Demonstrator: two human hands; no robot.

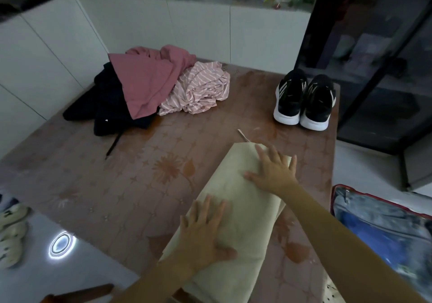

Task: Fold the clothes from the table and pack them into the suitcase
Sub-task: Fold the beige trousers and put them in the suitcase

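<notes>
hands are pressed flat on a folded cream-coloured cloth garment (pixel 236 211), which is laid lengthwise on the near right part of a brown flower-patterned surface (pixel 117 185). the left hand (pixel 205 235) is spread over the garment's near half, its fingers (pixel 205 206) straight and splayed, with nothing grasped. the right hand (pixel 273 171) is laid on the far end, its fingers (pixel 261 153) likewise released and stretched flat against the cloth. a thin cream strip (pixel 243 135) is seen sticking out from the garment's far corner.

unfolded clothes are heaped at the far left of the surface, well apart from the hands: a dusty-pink garment (pixel 147 80) is draped over a dark navy garment (pixel 105 106), and a crumpled pink-and-white striped garment (pixel 201 89) is bunched against the pink one on its right. a dark cord (pixel 113 144) is trailed from the navy garment toward the near side.

a pair of black trainers with white soles (pixel 304 101) is set side by side at the far right corner. a red-edged suitcase (pixel 364 206) with a blue interior is seen open just beyond the surface's right edge, beside the right forearm. pale shoes (pixel 11 232) are left on the glossy floor at the left, and white cabinet doors (pixel 198 29) are lined behind the surface.
</notes>
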